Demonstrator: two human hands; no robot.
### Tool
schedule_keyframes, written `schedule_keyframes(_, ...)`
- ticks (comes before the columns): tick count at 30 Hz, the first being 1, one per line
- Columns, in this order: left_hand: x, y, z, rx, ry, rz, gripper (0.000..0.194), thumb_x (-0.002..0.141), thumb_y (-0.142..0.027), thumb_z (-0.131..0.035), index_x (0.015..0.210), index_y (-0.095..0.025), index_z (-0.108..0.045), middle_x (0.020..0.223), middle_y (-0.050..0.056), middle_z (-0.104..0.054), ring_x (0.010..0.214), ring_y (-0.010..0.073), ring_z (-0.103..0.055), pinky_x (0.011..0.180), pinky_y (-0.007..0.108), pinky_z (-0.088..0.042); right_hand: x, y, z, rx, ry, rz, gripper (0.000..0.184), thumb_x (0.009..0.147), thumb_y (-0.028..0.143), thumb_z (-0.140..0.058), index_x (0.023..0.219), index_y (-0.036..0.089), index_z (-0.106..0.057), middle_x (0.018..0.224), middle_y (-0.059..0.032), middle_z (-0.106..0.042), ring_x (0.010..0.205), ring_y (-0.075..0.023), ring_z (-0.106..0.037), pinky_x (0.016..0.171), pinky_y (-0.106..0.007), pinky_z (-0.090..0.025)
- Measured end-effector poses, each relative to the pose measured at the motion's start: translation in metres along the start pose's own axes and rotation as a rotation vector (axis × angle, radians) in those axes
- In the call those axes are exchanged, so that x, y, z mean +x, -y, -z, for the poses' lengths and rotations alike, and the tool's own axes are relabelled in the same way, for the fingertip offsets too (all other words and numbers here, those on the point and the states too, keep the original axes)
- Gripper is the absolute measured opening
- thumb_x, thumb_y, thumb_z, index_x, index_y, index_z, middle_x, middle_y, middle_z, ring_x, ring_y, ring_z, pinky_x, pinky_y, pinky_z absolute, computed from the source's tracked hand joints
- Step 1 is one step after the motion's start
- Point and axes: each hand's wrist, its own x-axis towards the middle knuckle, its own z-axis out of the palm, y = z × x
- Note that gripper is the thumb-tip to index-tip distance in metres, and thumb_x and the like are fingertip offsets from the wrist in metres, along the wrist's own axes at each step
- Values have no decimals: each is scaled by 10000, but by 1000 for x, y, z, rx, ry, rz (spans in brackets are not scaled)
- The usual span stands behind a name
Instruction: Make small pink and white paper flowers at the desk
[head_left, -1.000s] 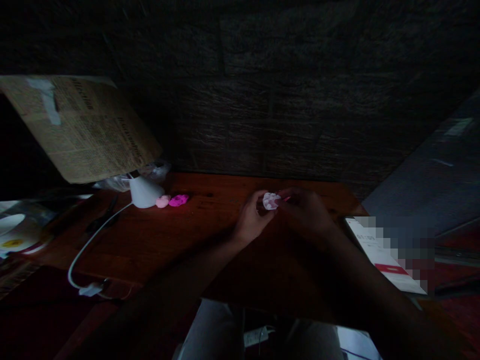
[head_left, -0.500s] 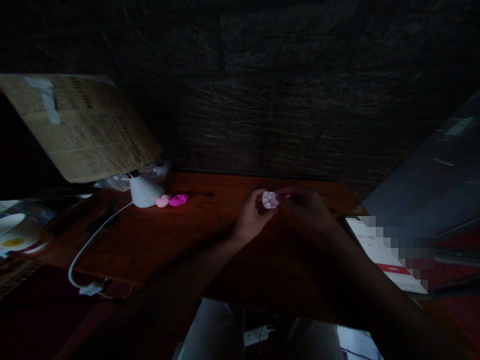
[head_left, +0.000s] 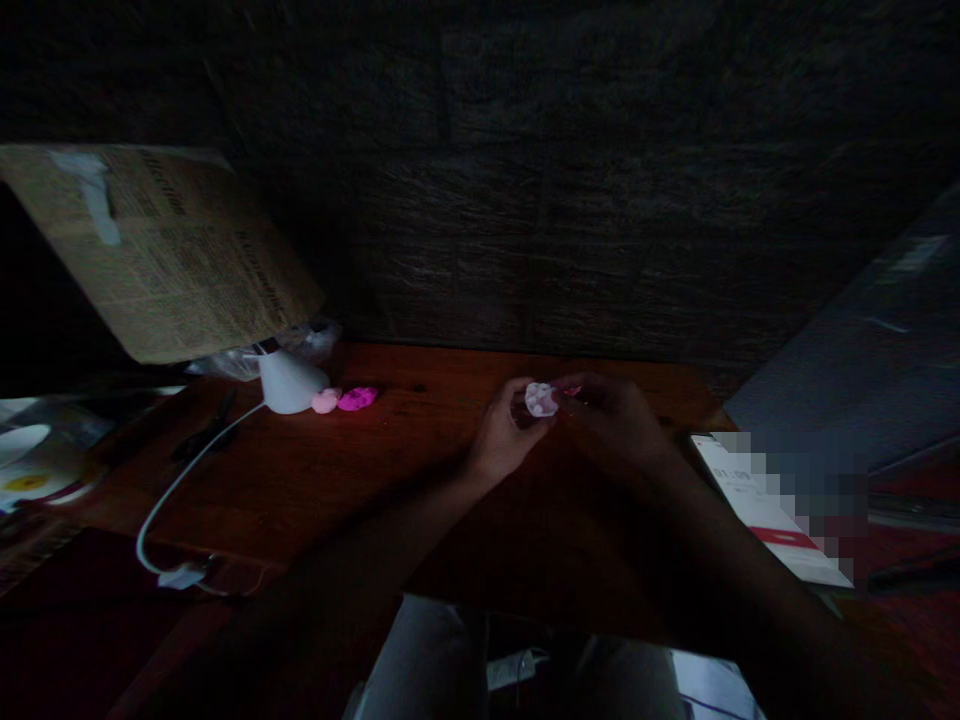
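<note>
My left hand (head_left: 504, 432) is curled around a small whitish-pink lump (head_left: 541, 400) that looks like modelling clay, held above the wooden table between thumb and fingers. From the other side my right hand (head_left: 616, 412) meets it, fingers pinched at the lump's right edge. A small bright pink piece (head_left: 573, 391) peeks out between the right fingers; most of it is hidden. To the left, a light pink lump (head_left: 326, 401) and a magenta lump (head_left: 358, 399) lie side by side on the table, touching or nearly so. The scene is dim, so fine detail is lost.
A lamp with a newsprint shade (head_left: 180, 260) and white base (head_left: 289, 382) stands at the left, its white cable (head_left: 169, 490) running over the table edge. A white cup (head_left: 26, 465) is at far left. A phone-like screen (head_left: 757, 500) lies at right. A dark wall (head_left: 487, 200) rises behind.
A little more of the bright pink piece shows between my right fingers. Both hands and the whitish-pink lump have stayed almost in place.
</note>
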Motion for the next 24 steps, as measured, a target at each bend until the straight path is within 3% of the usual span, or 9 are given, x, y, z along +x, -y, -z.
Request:
schedule_keyframes(6, 2, 0, 0, -67, -9, 19, 501, 707, -119, -761, 1158, -171, -549, 1136, 97, -681, 987, 174, -670, 839, 289, -554, 1, -2, -1, 141, 37, -93, 503, 667, 465, -809, 1073, 185, -708, 1027, -102, -761, 854, -235, -705, 771, -365, -551)
schedule_keyframes(10, 1, -1, 1, -106, 9, 24, 491, 710, -109, -756, 1150, -167, -546, 1147, 101, -683, 999, 171, -672, 850, 288, -557, 1, 3, -1, 195, 84, -148, 492, 650, 479, -815, 1032, 182, -726, 1003, -100, -763, 863, -241, -697, 780, -370, -540)
schedule_keyframes(16, 1, -6, 0, -140, 43, 25, 460, 735, -116, -750, 1144, -169, -546, 1171, 108, -685, 1043, 181, -676, 885, 306, -566, 2, 5, 4, 240, 153, -241, 479, 670, 503, -792, 1006, 165, -745, 954, -90, -757, 796, -216, -665, 649, -313, -501)
schedule_keyframes(21, 2, -5, 1, -148, 30, 40, 498, 734, -151, -770, 1170, -160, -530, 1197, 128, -678, 1061, 195, -677, 907, 327, -566, 2, 0, 6, 295, 204, -193, 554, 613, 386, -860, 1104, 174, -713, 1062, -96, -751, 912, -228, -676, 819, -355, -522)
schedule_keyframes(24, 2, -2, 0, -162, 57, 45, 553, 737, -163, -772, 1226, -164, -513, 1243, 139, -666, 1110, 209, -669, 924, 337, -564, 2, 1, 7, 263, 234, -158, 544, 627, 370, -856, 1117, 181, -712, 1056, -96, -755, 912, -235, -680, 840, -378, -527)
